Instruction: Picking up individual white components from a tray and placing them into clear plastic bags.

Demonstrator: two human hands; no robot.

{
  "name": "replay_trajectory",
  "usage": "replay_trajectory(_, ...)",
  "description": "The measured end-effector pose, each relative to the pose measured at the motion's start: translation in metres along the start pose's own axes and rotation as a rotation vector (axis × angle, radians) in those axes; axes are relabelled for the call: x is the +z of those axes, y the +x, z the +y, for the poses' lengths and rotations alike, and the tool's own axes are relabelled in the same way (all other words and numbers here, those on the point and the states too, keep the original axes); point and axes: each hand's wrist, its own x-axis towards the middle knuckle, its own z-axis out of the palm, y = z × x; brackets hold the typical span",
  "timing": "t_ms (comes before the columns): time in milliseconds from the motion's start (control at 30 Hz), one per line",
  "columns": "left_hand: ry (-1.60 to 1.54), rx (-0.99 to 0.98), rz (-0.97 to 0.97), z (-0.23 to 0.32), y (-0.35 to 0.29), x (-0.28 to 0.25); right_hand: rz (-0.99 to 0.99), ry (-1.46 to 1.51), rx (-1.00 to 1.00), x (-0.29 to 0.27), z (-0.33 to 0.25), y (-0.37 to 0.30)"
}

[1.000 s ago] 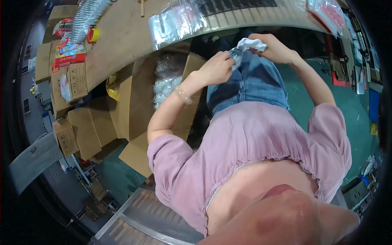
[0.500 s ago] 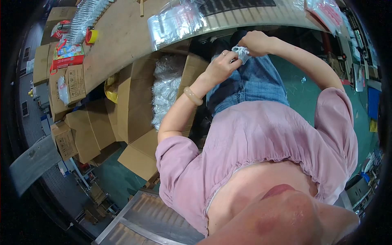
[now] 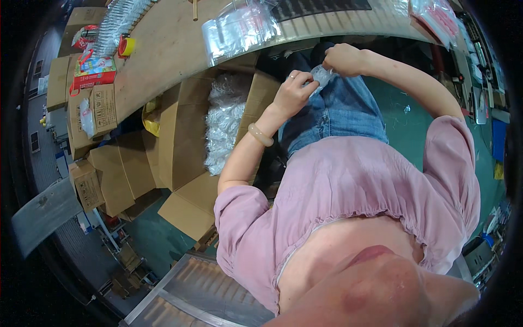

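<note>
Above my lap, a small clear plastic bag (image 3: 321,78) with something whitish in or behind it is stretched between my two hands. My left hand (image 3: 296,94), with a ring on a finger and a pale bangle at the wrist, pinches its near left side. On the far right side, my right hand (image 3: 343,59) grips it with bent fingers; those fingertips are partly hidden. Beside my left forearm stands an open cardboard box (image 3: 185,117), which holds a heap of clear plastic packets (image 3: 224,122) with whitish contents.
Ahead, the worktable (image 3: 158,60) carries a stack of flat clear bags (image 3: 239,32) close to its edge, a dark mat (image 3: 321,6) and a yellow tape roll (image 3: 127,47). Pink-marked bags (image 3: 436,19) lie far right. More cartons (image 3: 117,169) stand at left.
The white bundle between my hands now appears as a more spread, see-through bag. Both hands stay close together over my lap, with a slight shift of the fingers.
</note>
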Motion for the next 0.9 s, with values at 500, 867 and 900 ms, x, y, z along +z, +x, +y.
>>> replay_trajectory(500,0.018,0.012,0.047,0.005,-0.006,-0.002,0.177,0.166,-0.324,-0.025,0.013,-0.006)
replay_trajectory(867,0.028,-0.141,0.296,0.008,-0.008,-0.034,0.329,0.264,-0.396,-0.013,0.013,-0.02)
replay_trajectory(900,0.03,-0.143,0.296,0.007,-0.01,-0.035,0.367,0.235,-0.419,-0.025,0.006,-0.024)
